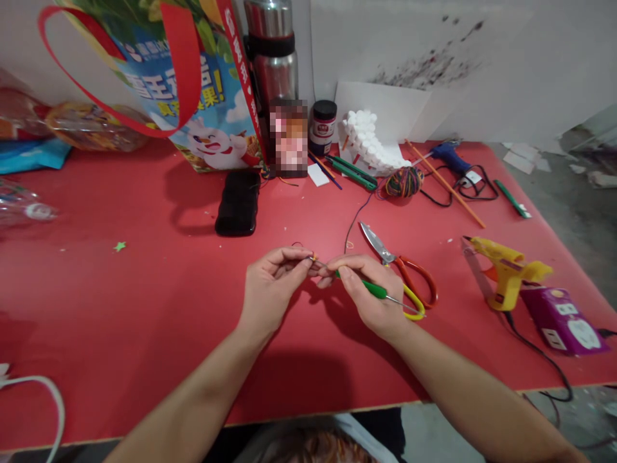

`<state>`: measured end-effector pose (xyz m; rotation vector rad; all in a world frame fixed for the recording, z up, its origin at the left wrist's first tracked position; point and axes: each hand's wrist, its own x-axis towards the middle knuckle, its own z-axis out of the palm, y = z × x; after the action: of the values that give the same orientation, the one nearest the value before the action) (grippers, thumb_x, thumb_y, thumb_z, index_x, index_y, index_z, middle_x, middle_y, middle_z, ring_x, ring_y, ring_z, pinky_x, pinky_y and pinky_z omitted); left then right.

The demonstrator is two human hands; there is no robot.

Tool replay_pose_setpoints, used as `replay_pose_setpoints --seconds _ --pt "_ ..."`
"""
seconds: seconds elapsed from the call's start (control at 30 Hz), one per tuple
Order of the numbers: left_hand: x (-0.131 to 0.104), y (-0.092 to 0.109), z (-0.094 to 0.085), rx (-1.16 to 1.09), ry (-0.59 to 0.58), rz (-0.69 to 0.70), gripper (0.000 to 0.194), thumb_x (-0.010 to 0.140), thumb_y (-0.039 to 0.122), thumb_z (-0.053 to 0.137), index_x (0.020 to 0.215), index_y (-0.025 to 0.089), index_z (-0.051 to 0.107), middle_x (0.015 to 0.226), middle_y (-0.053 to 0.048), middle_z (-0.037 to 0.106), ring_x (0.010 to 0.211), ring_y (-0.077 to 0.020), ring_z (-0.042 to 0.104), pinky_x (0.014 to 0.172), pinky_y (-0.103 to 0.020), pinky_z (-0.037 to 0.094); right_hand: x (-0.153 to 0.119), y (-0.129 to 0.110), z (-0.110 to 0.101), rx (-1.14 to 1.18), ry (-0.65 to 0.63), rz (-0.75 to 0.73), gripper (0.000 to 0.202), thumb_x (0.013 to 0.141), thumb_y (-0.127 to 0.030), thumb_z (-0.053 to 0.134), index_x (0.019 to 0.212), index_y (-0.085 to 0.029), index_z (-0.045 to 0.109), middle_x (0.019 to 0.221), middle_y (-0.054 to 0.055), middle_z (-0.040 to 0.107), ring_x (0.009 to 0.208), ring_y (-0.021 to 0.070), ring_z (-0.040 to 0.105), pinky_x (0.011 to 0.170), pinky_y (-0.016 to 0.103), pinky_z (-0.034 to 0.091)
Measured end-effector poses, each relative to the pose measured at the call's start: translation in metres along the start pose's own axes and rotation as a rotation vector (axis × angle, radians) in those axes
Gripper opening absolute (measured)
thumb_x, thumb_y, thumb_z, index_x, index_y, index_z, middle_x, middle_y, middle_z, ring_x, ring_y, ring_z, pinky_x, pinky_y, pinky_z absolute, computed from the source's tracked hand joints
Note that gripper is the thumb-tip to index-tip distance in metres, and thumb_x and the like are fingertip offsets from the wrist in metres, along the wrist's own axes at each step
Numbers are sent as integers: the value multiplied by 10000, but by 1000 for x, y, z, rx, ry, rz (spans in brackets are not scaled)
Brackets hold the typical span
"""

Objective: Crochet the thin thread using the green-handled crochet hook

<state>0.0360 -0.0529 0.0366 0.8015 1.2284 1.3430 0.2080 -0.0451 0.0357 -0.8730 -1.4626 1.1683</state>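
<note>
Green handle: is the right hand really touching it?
Touching: the head view shows the right hand gripping the green handle, with the thumb laid across it.

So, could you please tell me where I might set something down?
The widest nearly bare patch of red table lies left of the left hand, between black case and white cable; a green star lies there. Another lies between the forearms. The back is crowded from shopping bag to blue glue gun.

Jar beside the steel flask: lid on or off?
On: the black lid sits over the top of the jar.
</note>
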Motion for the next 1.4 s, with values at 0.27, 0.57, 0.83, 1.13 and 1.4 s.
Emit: replay_pose_setpoints --seconds 0.27,0.57,0.83,1.13,1.4 --pt "2 1 0 -134 -14 -69 106 792 177 837 892 165 805 836 -61 816 734 -161 777 781 -273 631 -1 0 -2 -4 -4 -8 141 1026 -236 599 1054 -202 733 931 62 820 813 187 812 758 326 693" --pt "3 2 0 -256 -68 -90 100 809 193 816 900 153 825 870 -83 821 746 -178 785 792 -283 636 1 1 0 35 19 -20 130 1016 -215 613 1051 -202 737 893 46 804 802 179 806 753 320 692" --pt "1 1 1 -201 -41 -92 155 767 150 873 909 161 814 865 -66 830 767 -155 789 793 -241 629 0 2 -1 45 14 -14 146 1028 -196 598 1074 -198 737 980 61 816 831 172 807 780 321 685" --pt "-1 2 0 -160 -19 -79 111 805 165 843 894 140 783 786 -66 818 737 -152 782 775 -245 624 -2 4 1 14 -19 -41 187 1033 -177 588 1154 -226 722 1032 46 818 917 171 813 835 300 679" --pt "1 1 1 -120 -19 -82 91 812 171 825 872 142 763 778 -64 815 733 -162 783 759 -254 623 -2 3 1 36 -16 -28 183 1039 -183 580 1140 -223 727 1007 45 820 906 168 813 849 305 673"
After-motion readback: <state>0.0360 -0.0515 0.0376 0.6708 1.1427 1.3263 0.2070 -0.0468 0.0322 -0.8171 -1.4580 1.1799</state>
